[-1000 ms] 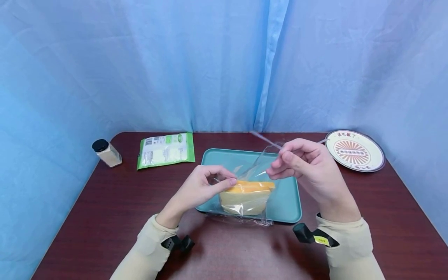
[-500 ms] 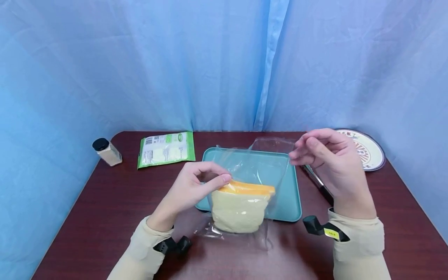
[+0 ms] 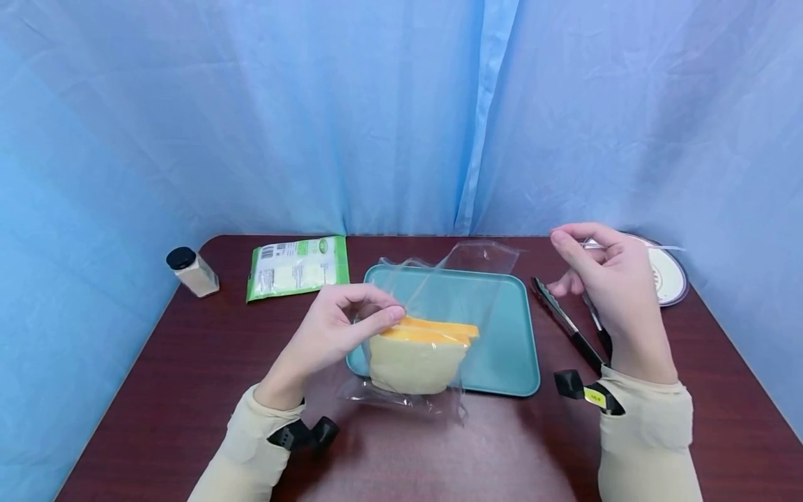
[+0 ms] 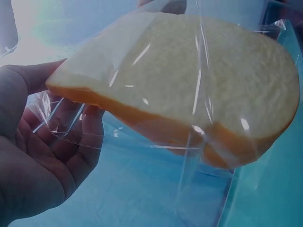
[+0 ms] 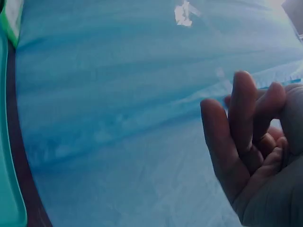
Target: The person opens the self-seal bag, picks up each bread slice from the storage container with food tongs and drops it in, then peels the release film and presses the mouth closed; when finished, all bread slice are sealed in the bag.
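Observation:
My left hand [image 3: 332, 335] pinches the upper left corner of a clear plastic bag [image 3: 483, 258] with bread slices [image 3: 414, 366] inside, pale with an orange-brown crust. In the left wrist view the thumb and fingers grip the bag at the corner of the bread [image 4: 213, 71]. The bag's mouth stands loose and spread above the bread. My right hand [image 3: 617, 289] is raised at the right, apart from the bag, with bent fingers holding a thin translucent strip [image 3: 670, 247], perhaps a twist tie. The right wrist view shows the curled fingers of this hand [image 5: 251, 151].
A teal tray [image 3: 502, 380] lies under and behind the bag. Tongs [image 3: 567, 324] lie to its right, and a patterned plate [image 3: 671, 279] is partly hidden behind the right hand. A green-white packet [image 3: 297, 268] and a black-capped jar [image 3: 194, 273] stand at the left.
My right hand has moved away from the bag, up and to the right, with the thin strip. The bag's top has spread. My left hand has shifted slightly left with the bread.

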`<control>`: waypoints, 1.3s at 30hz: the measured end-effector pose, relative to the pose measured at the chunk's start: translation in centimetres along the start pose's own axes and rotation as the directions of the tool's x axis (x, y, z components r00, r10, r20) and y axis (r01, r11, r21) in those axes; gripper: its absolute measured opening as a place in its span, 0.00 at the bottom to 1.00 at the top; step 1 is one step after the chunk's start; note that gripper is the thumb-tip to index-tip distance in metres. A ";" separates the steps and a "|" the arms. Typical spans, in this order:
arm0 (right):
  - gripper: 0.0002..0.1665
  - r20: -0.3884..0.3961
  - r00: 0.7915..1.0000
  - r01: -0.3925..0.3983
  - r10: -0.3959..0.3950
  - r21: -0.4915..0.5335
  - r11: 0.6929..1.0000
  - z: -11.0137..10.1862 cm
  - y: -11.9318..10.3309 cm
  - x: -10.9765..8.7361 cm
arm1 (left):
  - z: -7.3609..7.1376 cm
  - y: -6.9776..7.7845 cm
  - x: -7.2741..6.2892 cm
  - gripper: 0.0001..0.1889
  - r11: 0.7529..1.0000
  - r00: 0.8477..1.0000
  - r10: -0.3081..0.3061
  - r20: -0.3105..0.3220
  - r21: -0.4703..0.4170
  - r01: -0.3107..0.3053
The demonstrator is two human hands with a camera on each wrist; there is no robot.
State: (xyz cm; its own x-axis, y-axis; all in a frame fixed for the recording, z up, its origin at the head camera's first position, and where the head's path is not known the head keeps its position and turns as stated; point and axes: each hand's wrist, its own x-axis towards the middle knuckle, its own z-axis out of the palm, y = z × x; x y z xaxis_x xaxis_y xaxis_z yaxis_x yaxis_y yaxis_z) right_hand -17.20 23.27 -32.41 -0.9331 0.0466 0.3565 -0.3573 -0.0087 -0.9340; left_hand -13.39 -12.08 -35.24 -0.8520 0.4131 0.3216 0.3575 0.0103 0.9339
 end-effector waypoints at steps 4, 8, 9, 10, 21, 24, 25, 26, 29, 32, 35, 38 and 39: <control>0.12 -0.018 0.995 -0.096 0.095 -0.337 0.937 -0.8 1.3 0.7 | 0.1 -0.1 0.1 0.02 1.000 1.000 -0.006 0.010 0.001 0.006; 0.16 0.010 0.985 -0.155 0.172 -0.385 0.910 -1.7 3.4 1.6 | 0.1 -0.3 0.2 0.02 1.000 1.000 -0.010 0.013 0.012 0.010; 0.17 0.009 0.981 -0.177 0.196 -0.386 0.905 -2.0 4.0 1.9 | 0.1 -0.3 0.2 0.02 1.000 1.000 -0.012 0.013 0.013 0.012; 0.19 0.010 0.975 -0.200 0.222 -0.396 0.896 -2.3 4.6 2.1 | 0.1 -0.3 0.2 0.02 1.000 1.000 -0.014 0.012 0.016 0.013; 0.17 0.053 0.824 -0.563 0.564 -0.022 0.826 -5.1 11.3 3.5 | 0.2 -0.7 0.4 0.02 0.999 0.999 -0.041 0.010 0.024 0.041; 0.08 0.129 0.782 -0.618 0.610 0.292 0.730 -5.6 12.6 3.6 | 0.2 -0.7 0.5 0.02 0.999 0.999 -0.038 0.008 0.019 0.038; 0.08 0.154 0.770 -0.626 0.619 0.371 0.686 -5.7 12.9 3.7 | 0.2 -0.7 0.5 0.02 0.999 0.999 -0.037 0.008 0.017 0.037; 0.10 0.180 0.761 -0.630 0.624 0.436 0.643 -5.7 13.1 3.7 | 0.2 -0.7 0.5 0.02 0.999 0.999 -0.035 0.007 0.013 0.035; 0.14 0.243 0.731 -0.639 0.638 0.570 0.516 -5.9 13.5 3.8 | 0.2 -0.8 0.5 0.02 1.000 0.999 -0.031 0.009 0.007 0.031; 0.12 0.293 0.714 -0.642 0.636 0.636 0.429 -6.0 13.4 3.8 | 0.1 -0.8 0.6 0.02 1.000 0.999 -0.031 0.011 0.003 0.031; 0.16 0.349 0.711 -0.647 0.611 0.666 0.372 -5.9 12.9 4.0 | 0.0 -0.9 0.6 0.02 0.999 0.999 -0.035 0.013 0.010 0.035; 0.28 0.394 0.724 -0.642 0.567 0.684 0.345 -5.7 12.1 4.1 | 0.0 -0.9 0.6 0.01 0.999 0.999 -0.040 0.016 0.016 0.040; 0.30 0.404 0.730 -0.637 0.551 0.695 0.333 -5.6 11.8 4.1 | 0.0 -0.9 0.6 0.01 0.999 0.999 -0.042 0.017 0.019 0.041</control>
State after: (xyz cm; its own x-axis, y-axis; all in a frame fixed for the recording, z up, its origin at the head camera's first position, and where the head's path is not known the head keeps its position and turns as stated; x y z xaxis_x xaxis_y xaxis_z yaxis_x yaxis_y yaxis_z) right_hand -24.99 28.94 -42.15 -0.8944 -0.3746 -0.2443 0.4468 -0.7271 -0.5213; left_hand -14.21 -11.82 -35.90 -0.8596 0.4276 0.2796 0.3292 0.0451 0.9432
